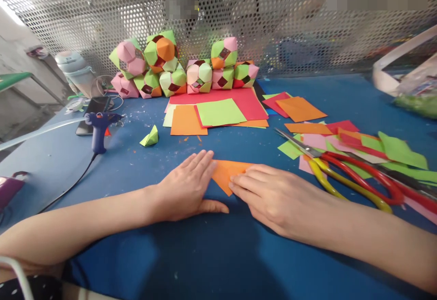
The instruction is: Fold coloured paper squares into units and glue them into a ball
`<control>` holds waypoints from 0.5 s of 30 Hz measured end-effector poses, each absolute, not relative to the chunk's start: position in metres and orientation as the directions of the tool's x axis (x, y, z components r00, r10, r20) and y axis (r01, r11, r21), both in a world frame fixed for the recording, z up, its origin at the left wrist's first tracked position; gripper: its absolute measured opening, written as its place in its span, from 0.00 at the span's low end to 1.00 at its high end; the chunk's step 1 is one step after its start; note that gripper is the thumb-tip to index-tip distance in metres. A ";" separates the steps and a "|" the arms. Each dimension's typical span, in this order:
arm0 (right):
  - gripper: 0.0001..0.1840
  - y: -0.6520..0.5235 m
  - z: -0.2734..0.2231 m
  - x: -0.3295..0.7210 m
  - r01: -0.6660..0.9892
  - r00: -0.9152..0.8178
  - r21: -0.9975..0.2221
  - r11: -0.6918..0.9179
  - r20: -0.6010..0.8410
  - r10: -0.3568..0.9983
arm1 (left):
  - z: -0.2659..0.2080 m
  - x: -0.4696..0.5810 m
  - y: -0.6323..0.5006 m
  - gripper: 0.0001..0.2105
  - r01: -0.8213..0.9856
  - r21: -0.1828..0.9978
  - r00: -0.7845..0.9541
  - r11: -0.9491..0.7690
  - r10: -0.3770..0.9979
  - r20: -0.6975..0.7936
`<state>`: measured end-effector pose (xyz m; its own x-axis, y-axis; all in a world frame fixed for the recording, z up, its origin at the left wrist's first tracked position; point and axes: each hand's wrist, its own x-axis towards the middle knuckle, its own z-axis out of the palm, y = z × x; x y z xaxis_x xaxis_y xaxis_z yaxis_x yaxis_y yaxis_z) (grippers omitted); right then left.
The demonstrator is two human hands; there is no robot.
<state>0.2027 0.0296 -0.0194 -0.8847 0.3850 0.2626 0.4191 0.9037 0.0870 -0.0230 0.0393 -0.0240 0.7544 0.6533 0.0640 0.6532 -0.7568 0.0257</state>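
A folded piece of orange paper (226, 172), roughly a triangle pointing toward me, lies on the blue table between my hands. My left hand (191, 184) rests flat at its left edge, fingers stretched out and thumb apart. On the right side, my right hand (269, 195) holds the paper down with bent fingers pressed together; its thumb is hidden. Beyond my left hand sits a small folded green paper piece (150, 136). Farther back are an orange sheet (187, 120) and a light green sheet (221, 112), on a larger red sheet (218, 95).
Several folded paper balls (199, 77) are stacked by the perforated metal panel (293, 22). At left are a blue glue gun (99, 131), a phone (97, 109) and a bottle (75, 72). Scissors with red handles (368, 172), yellow-handled scissors (324, 179) and paper scraps (403, 150) lie at right.
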 end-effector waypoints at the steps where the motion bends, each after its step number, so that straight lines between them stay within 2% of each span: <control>1: 0.12 0.030 -0.018 0.202 0.417 -0.886 0.083 0.905 0.258 0.385 | -0.022 -0.027 0.044 0.44 0.677 0.009 0.735 -0.736 0.677 0.039; 5: 0.12 0.030 -0.015 0.202 0.407 -0.890 0.076 0.910 0.256 0.377 | -0.015 -0.038 0.061 0.43 0.709 -0.045 0.704 -0.704 0.710 -0.011; 8: 0.12 0.030 -0.015 0.202 0.409 -0.889 0.084 0.909 0.260 0.376 | -0.010 -0.034 0.058 0.40 0.716 -0.049 0.697 -0.696 0.712 0.083; 11: 0.12 0.030 -0.018 0.202 0.400 -0.899 0.111 0.910 0.241 0.365 | -0.006 -0.022 0.042 0.29 0.633 0.020 0.757 -0.774 0.624 0.193; 13: 0.12 0.030 -0.019 0.203 0.388 -0.906 0.126 0.913 0.231 0.354 | -0.005 -0.014 0.032 0.21 0.540 0.116 0.818 -0.834 0.552 0.160; 15: 0.12 0.031 -0.019 0.203 0.384 -0.906 0.119 0.916 0.237 0.350 | -0.006 -0.010 0.027 0.19 0.503 0.155 0.843 -0.851 0.522 0.130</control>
